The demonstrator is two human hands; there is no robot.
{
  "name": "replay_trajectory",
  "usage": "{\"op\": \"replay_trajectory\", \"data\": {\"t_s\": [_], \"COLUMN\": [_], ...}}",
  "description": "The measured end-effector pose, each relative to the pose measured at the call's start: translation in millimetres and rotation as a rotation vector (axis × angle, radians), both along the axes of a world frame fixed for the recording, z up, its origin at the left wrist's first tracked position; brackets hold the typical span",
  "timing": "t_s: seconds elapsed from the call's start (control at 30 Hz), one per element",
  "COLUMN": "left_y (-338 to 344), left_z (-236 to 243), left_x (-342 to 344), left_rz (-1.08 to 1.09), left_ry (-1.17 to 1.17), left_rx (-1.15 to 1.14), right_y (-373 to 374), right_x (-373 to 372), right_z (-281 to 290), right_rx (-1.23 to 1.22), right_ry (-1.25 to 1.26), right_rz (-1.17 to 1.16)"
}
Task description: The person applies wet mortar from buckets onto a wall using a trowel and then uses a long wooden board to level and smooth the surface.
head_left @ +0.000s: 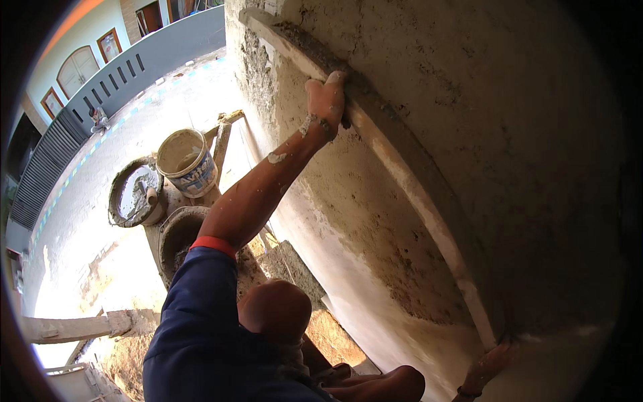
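Note:
A long wooden straightedge (408, 177) lies against the plastered wall (536, 147), running from the upper middle down to the lower right. Damp grey mortar clings along its upper edge. My left hand (327, 104) is closed round it in its upper part, with mortar smears on the wrist and forearm. At the lower end, my right hand (490, 368) grips the straightedge; some of its fingers are lost in shadow. Below the straightedge the wall surface is patchy, partly rough and dark, partly smooth.
On my left stand a white bucket (187, 161), a round tub (120, 218) of wet grey mix with a tool handle in it, and a dark mortar bucket (169, 244). A wooden pole (74, 328) juts in lower left. Another person (99, 119) is near the far grey fence (154, 57).

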State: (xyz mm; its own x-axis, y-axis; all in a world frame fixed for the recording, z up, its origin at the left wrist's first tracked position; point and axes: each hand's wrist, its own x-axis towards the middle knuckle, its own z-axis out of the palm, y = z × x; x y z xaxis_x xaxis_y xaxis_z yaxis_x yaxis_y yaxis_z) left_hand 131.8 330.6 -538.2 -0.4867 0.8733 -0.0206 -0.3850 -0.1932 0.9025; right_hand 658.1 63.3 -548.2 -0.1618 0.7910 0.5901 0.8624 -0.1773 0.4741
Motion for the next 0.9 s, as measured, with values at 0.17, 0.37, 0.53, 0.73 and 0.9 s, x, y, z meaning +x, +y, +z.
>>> {"op": "replay_trajectory", "data": {"t_s": [0.17,0.37,0.53,0.73,0.9], "left_y": [2.3,-3.0,-5.8,-24.7,-31.5], "left_z": [-135.1,-196.6,-246.5,-293.6,-349.4], "left_x": [7.8,23.3,23.5,33.5,44.0], "left_rz": [0.127,0.110,0.248,0.023,-0.030], "left_ry": [-0.087,-0.122,-0.065,-0.196,-0.275], "left_rx": [-0.102,-0.132,-0.106,-0.320,-0.293], "right_y": [-5.2,-10.6,-9.2,-15.7,-24.3], "right_x": [-23.1,-6.3,-16.7,0.4,5.4], "right_z": [-49.9,-114.6,-145.2,-200.0,-243.5], "right_rx": [-0.176,-0.277,-0.280,-0.250,-0.248], "right_ry": [0.116,0.197,0.187,0.205,0.210], "right_rz": [-0.012,-0.074,-0.042,-0.008,-0.058]}}
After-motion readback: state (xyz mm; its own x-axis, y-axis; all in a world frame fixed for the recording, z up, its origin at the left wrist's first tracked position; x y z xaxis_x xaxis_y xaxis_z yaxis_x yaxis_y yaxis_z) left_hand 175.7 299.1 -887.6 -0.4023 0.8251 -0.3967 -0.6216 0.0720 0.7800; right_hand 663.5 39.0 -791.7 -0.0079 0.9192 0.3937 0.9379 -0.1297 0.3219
